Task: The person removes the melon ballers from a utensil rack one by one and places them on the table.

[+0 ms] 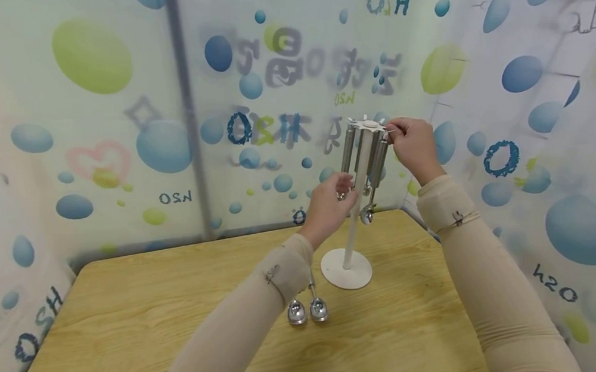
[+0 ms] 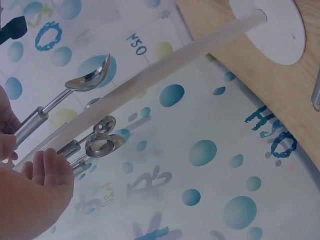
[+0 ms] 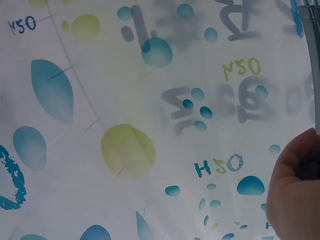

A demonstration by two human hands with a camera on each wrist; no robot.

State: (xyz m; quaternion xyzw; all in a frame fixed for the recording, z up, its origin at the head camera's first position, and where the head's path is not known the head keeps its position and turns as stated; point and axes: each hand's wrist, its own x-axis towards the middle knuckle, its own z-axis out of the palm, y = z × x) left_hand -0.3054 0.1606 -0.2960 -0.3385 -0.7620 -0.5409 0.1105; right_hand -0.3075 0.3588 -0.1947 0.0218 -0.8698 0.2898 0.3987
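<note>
Your right grip [image 1: 417, 146] pinches near the top end of a metal spoon [image 1: 368, 214], which hangs bowl-down at the right side of the white stand [image 1: 353, 237]; your left grip [image 1: 329, 204], fingers loosely extended, is by the pole, contact unclear. Expect the spoon to be light, stiff and perhaps slippery, best taken by its thick handle [image 2: 33, 125]. Below, the stand's round base [image 1: 359, 274] rests on the table [image 1: 154, 313], near two more spoons [image 1: 318, 310].
</note>
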